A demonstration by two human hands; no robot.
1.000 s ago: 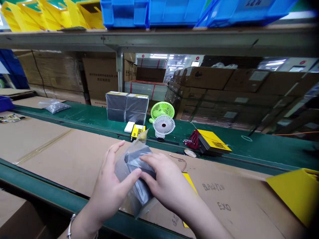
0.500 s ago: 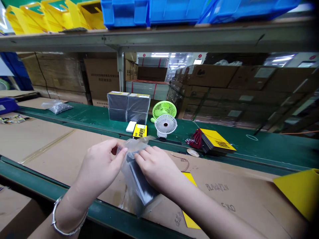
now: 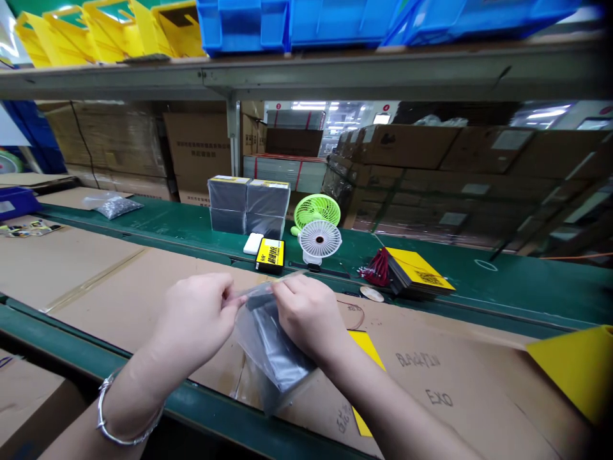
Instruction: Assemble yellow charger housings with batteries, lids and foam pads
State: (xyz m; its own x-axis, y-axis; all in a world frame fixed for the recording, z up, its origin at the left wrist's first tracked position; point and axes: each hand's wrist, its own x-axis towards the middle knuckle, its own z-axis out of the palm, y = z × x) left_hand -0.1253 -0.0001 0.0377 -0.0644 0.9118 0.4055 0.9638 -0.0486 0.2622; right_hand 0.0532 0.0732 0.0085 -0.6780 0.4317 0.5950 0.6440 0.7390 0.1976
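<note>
A clear plastic bag point(image 3: 275, 348) with a dark, flat, box-like item inside hangs tilted between my hands, above the cardboard-covered bench. My left hand point(image 3: 204, 313) pinches the left end of the bag's upper edge. At the right end of that edge, my right hand point(image 3: 306, 313) has its fingers closed on the plastic. The edge is stretched between the two hands. Partly behind my right forearm, a yellow card point(image 3: 366, 348) lies on the cardboard.
A white fan point(image 3: 320, 239), a green fan point(image 3: 323, 211), a yellow-and-black box point(image 3: 270, 255) and wrapped dark boxes point(image 3: 268, 204) stand beyond my hands. Yellow cards with red cords point(image 3: 419, 268) lie to the right. Blue bins point(image 3: 335, 25) sit on the shelf overhead.
My right hand has moved from inside the bag's opening to its upper edge, with fingers now curled. The edge has become straighter and tauter.
</note>
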